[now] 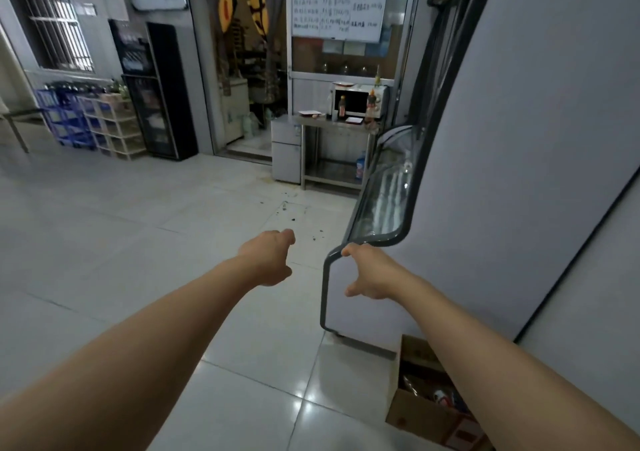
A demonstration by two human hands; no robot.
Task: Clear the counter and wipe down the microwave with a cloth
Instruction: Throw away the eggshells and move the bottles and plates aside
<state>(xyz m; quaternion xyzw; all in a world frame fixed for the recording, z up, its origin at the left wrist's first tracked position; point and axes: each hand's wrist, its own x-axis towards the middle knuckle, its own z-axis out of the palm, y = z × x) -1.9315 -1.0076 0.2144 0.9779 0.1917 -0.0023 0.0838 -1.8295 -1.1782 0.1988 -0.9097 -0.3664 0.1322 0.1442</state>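
A white microwave (360, 101) stands far ahead on a steel counter (332, 125), across the tiled floor. In front of it are two sauce bottles (342, 107) and red-and-white plates (309, 113); another plate lies on top of the microwave. Both my arms reach forward at mid-frame. My left hand (268, 258) hangs over the floor with fingers loosely curled, holding nothing. My right hand (372, 274) is also empty and loosely curled, just in front of the corner of a glass-topped chest freezer (377, 208). No cloth is visible.
A small white fridge (285, 152) stands left of the counter. A large grey cabinet (519, 138) fills the right side. An open cardboard box (426, 395) sits on the floor at lower right. Crates and a black cooler (162, 90) line the left wall. Dark crumbs dot the floor.
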